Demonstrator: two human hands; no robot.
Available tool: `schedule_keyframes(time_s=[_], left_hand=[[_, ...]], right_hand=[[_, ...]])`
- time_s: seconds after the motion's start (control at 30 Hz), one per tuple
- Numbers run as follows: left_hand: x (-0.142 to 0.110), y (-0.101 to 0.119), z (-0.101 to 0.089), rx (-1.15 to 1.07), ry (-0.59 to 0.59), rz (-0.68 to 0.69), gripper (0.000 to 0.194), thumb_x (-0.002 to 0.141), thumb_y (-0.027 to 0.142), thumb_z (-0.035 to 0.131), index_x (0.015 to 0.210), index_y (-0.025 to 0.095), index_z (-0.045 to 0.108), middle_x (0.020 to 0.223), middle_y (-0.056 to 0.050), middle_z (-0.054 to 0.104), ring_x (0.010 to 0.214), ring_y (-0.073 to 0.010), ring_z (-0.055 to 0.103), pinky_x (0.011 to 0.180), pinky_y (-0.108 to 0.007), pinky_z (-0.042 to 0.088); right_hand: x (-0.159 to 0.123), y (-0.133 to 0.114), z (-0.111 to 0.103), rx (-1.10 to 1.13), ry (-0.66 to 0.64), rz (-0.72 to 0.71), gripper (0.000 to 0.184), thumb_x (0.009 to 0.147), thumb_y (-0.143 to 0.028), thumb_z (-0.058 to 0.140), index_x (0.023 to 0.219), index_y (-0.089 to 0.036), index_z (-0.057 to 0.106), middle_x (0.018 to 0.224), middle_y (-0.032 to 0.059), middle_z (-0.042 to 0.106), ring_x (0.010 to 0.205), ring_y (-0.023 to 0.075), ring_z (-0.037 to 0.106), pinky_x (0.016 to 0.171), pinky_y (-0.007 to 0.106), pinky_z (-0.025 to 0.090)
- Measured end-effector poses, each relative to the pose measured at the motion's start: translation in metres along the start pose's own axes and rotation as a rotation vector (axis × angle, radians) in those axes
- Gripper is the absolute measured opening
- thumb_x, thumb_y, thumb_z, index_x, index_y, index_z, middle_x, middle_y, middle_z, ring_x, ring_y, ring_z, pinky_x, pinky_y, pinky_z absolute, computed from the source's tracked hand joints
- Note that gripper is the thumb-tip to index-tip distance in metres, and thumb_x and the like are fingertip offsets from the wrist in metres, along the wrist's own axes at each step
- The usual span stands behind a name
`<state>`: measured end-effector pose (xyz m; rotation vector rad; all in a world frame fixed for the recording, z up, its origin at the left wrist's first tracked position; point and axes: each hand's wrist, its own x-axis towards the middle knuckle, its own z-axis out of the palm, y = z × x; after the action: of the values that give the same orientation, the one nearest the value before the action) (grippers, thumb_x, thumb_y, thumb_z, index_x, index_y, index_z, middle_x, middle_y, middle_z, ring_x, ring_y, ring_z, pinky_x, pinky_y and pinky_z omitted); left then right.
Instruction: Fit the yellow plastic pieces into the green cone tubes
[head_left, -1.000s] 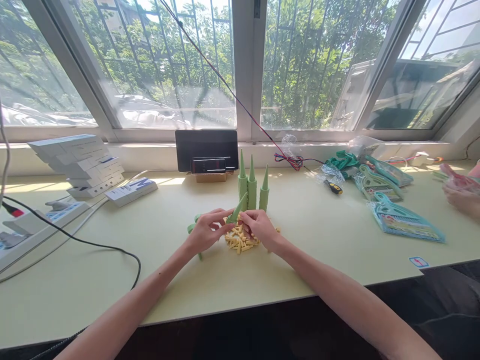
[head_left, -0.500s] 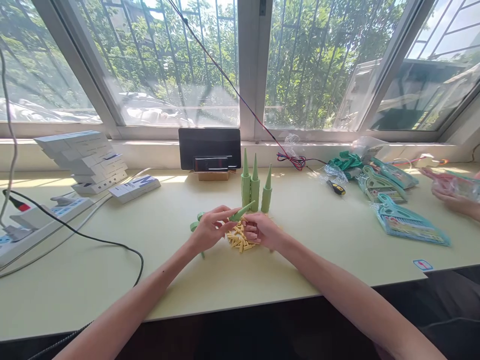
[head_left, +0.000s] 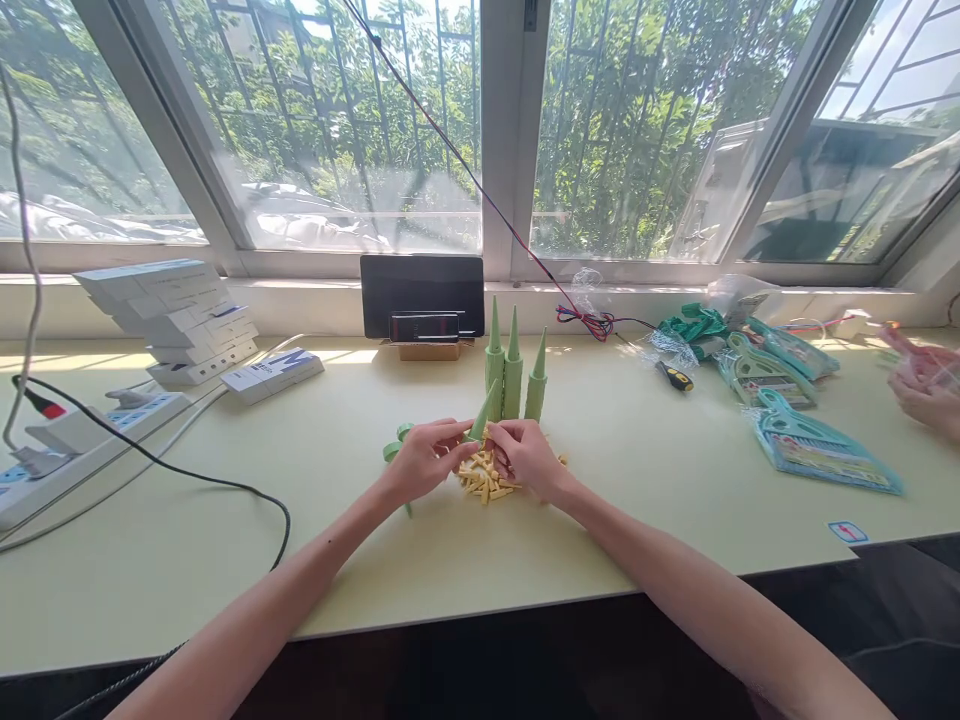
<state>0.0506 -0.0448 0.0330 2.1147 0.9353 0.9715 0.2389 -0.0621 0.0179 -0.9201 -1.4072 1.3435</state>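
Observation:
My left hand (head_left: 424, 460) and my right hand (head_left: 529, 455) meet over a pile of small yellow pieces (head_left: 484, 480) on the pale green table (head_left: 375, 540). Both pinch a green cone-tipped piece (head_left: 480, 418) that tilts up to the right between the fingertips. Just behind it three green cone-topped pieces (head_left: 514, 365) stand upright side by side. A further green part (head_left: 391, 447) lies under my left hand, mostly hidden.
A dark tablet on a stand (head_left: 421, 298) leans at the window sill. Stacked white boxes (head_left: 176, 320) and a power strip (head_left: 82, 440) with a black cable (head_left: 225, 485) lie left. Teal packaged items (head_left: 814, 445) and a screwdriver (head_left: 673, 375) lie right. Another person's hands (head_left: 926, 390) work at the far right.
The green piece between my fingers has tipped from nearly level to steeper again. Both hands have shifted slightly towards the standing cones. The other person's hands have moved a little.

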Motion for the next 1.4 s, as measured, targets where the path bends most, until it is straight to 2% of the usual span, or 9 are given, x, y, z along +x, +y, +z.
schedule_keyframes(time_s=[0.13, 0.2, 0.53, 0.7, 0.87, 1.0, 1.17, 1.4], left_hand=[[-0.001, 0.003, -0.001, -0.066, -0.062, -0.032, 0.03, 0.089, 0.042, 0.06, 0.09, 0.014, 0.072, 0.062, 0.001, 0.054, 0.051, -0.0095, 0.053, 0.046, -0.019, 0.047], [-0.002, 0.004, -0.001, -0.095, -0.085, -0.04, 0.033, 0.091, 0.043, 0.058, 0.084, 0.013, 0.07, 0.057, 0.002, 0.054, 0.049, -0.0095, 0.052, 0.045, -0.02, 0.045], [-0.002, 0.002, -0.002, -0.085, -0.059, -0.071, 0.035, 0.091, 0.044, 0.057, 0.081, 0.013, 0.068, 0.054, 0.001, 0.057, 0.047, -0.0097, 0.053, 0.045, -0.02, 0.045], [-0.002, 0.001, 0.0, -0.103, -0.002, -0.075, 0.036, 0.085, 0.046, 0.065, 0.095, 0.012, 0.071, 0.055, 0.001, 0.058, 0.047, -0.0102, 0.053, 0.043, -0.02, 0.046], [0.0, 0.0, -0.001, -0.099, 0.008, -0.074, 0.039, 0.081, 0.044, 0.07, 0.104, 0.012, 0.073, 0.063, -0.002, 0.064, 0.051, -0.0107, 0.055, 0.045, -0.021, 0.05], [0.0, -0.003, -0.002, -0.073, 0.008, -0.042, 0.042, 0.081, 0.044, 0.07, 0.112, 0.016, 0.073, 0.075, -0.004, 0.067, 0.056, -0.0115, 0.058, 0.046, -0.022, 0.053], [0.0, -0.008, -0.001, -0.104, -0.005, -0.013, 0.043, 0.083, 0.043, 0.068, 0.12, 0.021, 0.07, 0.083, -0.003, 0.061, 0.058, -0.0113, 0.061, 0.042, -0.02, 0.051], [0.001, -0.008, 0.001, -0.131, 0.002, -0.004, 0.04, 0.084, 0.04, 0.068, 0.12, 0.024, 0.069, 0.094, -0.003, 0.06, 0.059, -0.0106, 0.063, 0.043, -0.021, 0.052]], right_hand=[[-0.004, 0.001, 0.0, -0.377, 0.114, -0.256, 0.041, 0.092, -0.044, 0.047, 0.059, -0.02, 0.041, 0.052, -0.0043, 0.035, 0.05, 0.0102, 0.031, 0.05, 0.027, 0.026], [-0.004, 0.002, 0.0, -0.495, 0.145, -0.352, 0.041, 0.094, -0.04, 0.045, 0.059, -0.02, 0.036, 0.056, -0.004, 0.032, 0.054, 0.0106, 0.029, 0.053, 0.027, 0.024], [-0.002, 0.003, 0.0, -0.603, 0.115, -0.451, 0.039, 0.097, -0.035, 0.04, 0.063, -0.021, 0.028, 0.059, -0.0034, 0.034, 0.056, 0.0116, 0.027, 0.057, 0.027, 0.023], [-0.002, 0.002, 0.001, -0.573, 0.137, -0.401, 0.039, 0.095, -0.037, 0.04, 0.062, -0.02, 0.03, 0.058, -0.0035, 0.033, 0.056, 0.0117, 0.027, 0.056, 0.027, 0.023], [-0.002, 0.001, 0.002, -0.466, 0.139, -0.312, 0.04, 0.093, -0.04, 0.044, 0.06, -0.02, 0.034, 0.057, -0.0036, 0.032, 0.056, 0.0111, 0.029, 0.053, 0.027, 0.023], [-0.001, -0.001, 0.003, -0.326, 0.114, -0.201, 0.04, 0.092, -0.044, 0.047, 0.059, -0.021, 0.041, 0.05, -0.0039, 0.038, 0.048, 0.0106, 0.034, 0.049, 0.026, 0.026], [-0.001, -0.005, 0.005, -0.134, 0.07, -0.094, 0.039, 0.089, -0.048, 0.051, 0.06, -0.021, 0.045, 0.043, -0.0055, 0.041, 0.038, 0.0095, 0.036, 0.041, 0.025, 0.028], [0.001, -0.006, 0.003, 0.125, 0.001, 0.037, 0.037, 0.083, -0.049, 0.058, 0.062, -0.02, 0.048, 0.047, -0.0081, 0.031, 0.038, 0.0091, 0.041, 0.038, 0.023, 0.028]])
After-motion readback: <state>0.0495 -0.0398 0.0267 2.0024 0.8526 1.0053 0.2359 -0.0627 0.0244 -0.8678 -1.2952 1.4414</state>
